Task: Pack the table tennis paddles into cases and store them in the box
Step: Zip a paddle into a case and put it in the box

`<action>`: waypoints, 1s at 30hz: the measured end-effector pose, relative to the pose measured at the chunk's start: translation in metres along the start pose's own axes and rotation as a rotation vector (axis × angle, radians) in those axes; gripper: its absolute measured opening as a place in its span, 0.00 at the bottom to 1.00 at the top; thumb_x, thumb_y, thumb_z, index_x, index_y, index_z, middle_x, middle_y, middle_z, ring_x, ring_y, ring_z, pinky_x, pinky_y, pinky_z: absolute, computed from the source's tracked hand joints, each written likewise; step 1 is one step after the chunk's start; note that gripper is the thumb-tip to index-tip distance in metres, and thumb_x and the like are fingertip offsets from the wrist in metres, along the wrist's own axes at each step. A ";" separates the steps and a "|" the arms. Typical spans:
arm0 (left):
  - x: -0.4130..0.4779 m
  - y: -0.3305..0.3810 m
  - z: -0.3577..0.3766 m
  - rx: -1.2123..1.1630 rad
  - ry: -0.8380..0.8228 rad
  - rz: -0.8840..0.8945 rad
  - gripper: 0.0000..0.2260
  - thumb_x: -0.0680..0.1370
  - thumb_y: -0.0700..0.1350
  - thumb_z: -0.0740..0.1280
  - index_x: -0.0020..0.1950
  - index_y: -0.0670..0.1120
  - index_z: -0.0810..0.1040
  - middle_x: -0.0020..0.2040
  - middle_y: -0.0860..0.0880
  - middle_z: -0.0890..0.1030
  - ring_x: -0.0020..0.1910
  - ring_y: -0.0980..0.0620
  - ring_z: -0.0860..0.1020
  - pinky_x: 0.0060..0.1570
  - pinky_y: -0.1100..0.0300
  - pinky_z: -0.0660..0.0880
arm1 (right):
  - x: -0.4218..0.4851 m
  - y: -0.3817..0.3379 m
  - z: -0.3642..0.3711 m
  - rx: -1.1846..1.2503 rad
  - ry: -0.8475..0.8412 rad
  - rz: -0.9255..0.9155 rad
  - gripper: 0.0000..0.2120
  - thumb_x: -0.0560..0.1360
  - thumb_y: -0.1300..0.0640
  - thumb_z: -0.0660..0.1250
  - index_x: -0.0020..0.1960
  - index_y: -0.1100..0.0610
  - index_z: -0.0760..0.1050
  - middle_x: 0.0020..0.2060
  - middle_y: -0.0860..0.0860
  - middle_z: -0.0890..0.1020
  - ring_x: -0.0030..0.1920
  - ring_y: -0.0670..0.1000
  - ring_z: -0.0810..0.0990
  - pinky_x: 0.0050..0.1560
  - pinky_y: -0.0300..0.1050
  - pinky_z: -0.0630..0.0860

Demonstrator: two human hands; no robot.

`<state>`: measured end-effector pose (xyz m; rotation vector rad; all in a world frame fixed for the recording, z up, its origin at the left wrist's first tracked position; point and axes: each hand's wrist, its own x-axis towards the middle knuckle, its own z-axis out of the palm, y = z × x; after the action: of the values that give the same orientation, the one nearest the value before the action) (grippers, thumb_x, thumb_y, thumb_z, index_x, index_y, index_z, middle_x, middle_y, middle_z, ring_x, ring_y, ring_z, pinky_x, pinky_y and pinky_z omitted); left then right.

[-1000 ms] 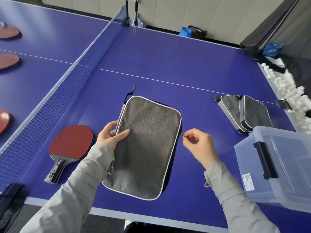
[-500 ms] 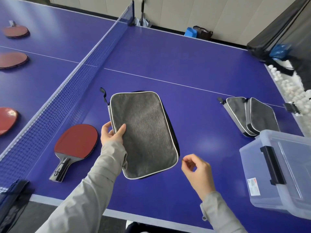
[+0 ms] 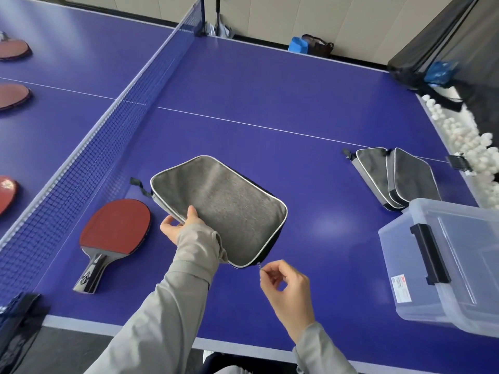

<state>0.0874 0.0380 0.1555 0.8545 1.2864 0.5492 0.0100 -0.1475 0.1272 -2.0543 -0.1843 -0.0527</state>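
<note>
Centre frame: left hand (image 3: 175, 229) grips the grey case (image 3: 224, 206) by its left edge. Right hand (image 3: 287, 291) pinches the zipper pull (image 3: 260, 266) at the case's lower corner. Lower left: red paddle (image 3: 116, 228) flat on the table (image 3: 270, 85). Lower right: clear box (image 3: 453, 268).

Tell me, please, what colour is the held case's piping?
White, edging the grey case; head view.

— The case (image 3: 218, 211): what is it made of?
— Grey cloth, matt and felt-like, edged with smooth pale piping. The zipper pull (image 3: 260, 265) at its near corner glints like metal.
— Left of the case?
— A paddle (image 3: 116, 228) with a matt red rubber face.
— And right of it?
— A box (image 3: 459, 279) of clear, smooth plastic. Under the case, the table (image 3: 270, 85) is smooth with a soft sheen.
</note>
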 end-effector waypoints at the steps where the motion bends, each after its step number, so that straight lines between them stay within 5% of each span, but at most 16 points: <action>1: 0.000 -0.001 0.001 -0.007 0.021 -0.009 0.15 0.74 0.43 0.69 0.56 0.49 0.67 0.40 0.50 0.72 0.34 0.53 0.72 0.38 0.65 0.67 | -0.003 -0.001 0.003 0.012 -0.002 0.003 0.11 0.70 0.65 0.71 0.37 0.50 0.75 0.29 0.43 0.78 0.31 0.44 0.75 0.33 0.36 0.73; 5: -0.003 -0.008 0.001 0.004 0.066 -0.048 0.15 0.74 0.44 0.68 0.57 0.49 0.66 0.36 0.53 0.71 0.42 0.49 0.73 0.46 0.62 0.66 | -0.010 -0.007 0.014 0.070 0.008 0.028 0.11 0.71 0.63 0.70 0.38 0.48 0.76 0.30 0.45 0.80 0.31 0.45 0.76 0.34 0.36 0.74; 12: -0.010 -0.010 0.000 0.026 0.036 -0.057 0.21 0.75 0.45 0.69 0.65 0.47 0.66 0.47 0.47 0.73 0.44 0.49 0.73 0.47 0.60 0.67 | -0.013 -0.010 0.026 0.139 0.010 0.049 0.06 0.72 0.60 0.71 0.40 0.50 0.79 0.31 0.46 0.81 0.32 0.45 0.76 0.35 0.38 0.76; 16: -0.001 -0.009 -0.011 0.103 -0.114 0.041 0.20 0.75 0.45 0.69 0.65 0.47 0.67 0.38 0.52 0.73 0.34 0.57 0.72 0.34 0.67 0.66 | -0.006 -0.012 0.010 0.106 0.036 0.026 0.06 0.72 0.50 0.71 0.38 0.48 0.77 0.31 0.43 0.80 0.31 0.44 0.76 0.35 0.32 0.71; 21: 0.016 -0.009 -0.030 0.256 -0.433 0.052 0.17 0.74 0.46 0.71 0.60 0.49 0.72 0.37 0.48 0.79 0.34 0.51 0.77 0.38 0.58 0.77 | 0.037 0.001 -0.043 0.229 0.261 0.240 0.05 0.76 0.56 0.66 0.51 0.48 0.76 0.46 0.47 0.82 0.43 0.40 0.78 0.43 0.29 0.73; 23: 0.017 -0.012 -0.033 0.280 -0.531 -0.001 0.17 0.74 0.46 0.71 0.60 0.48 0.73 0.40 0.45 0.80 0.36 0.46 0.78 0.45 0.50 0.78 | 0.053 0.007 -0.057 0.329 0.143 0.378 0.09 0.78 0.56 0.63 0.58 0.51 0.75 0.54 0.50 0.80 0.52 0.44 0.78 0.49 0.35 0.75; 26: 0.012 -0.018 -0.033 0.264 -0.625 -0.082 0.16 0.74 0.46 0.71 0.60 0.48 0.74 0.43 0.46 0.82 0.37 0.47 0.80 0.41 0.54 0.79 | 0.064 0.010 -0.061 0.499 -0.115 0.531 0.14 0.80 0.53 0.59 0.62 0.56 0.75 0.58 0.52 0.80 0.60 0.50 0.78 0.53 0.42 0.75; 30: 0.005 -0.023 -0.028 0.257 -0.676 -0.087 0.15 0.74 0.46 0.70 0.60 0.48 0.74 0.44 0.47 0.82 0.39 0.49 0.80 0.37 0.59 0.78 | 0.059 0.005 -0.056 0.657 -0.271 0.597 0.11 0.79 0.55 0.60 0.58 0.54 0.77 0.55 0.51 0.83 0.56 0.49 0.81 0.53 0.44 0.77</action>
<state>0.0588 0.0354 0.1324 1.0730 0.7690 0.0036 0.0710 -0.1925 0.1561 -1.3812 0.2277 0.5827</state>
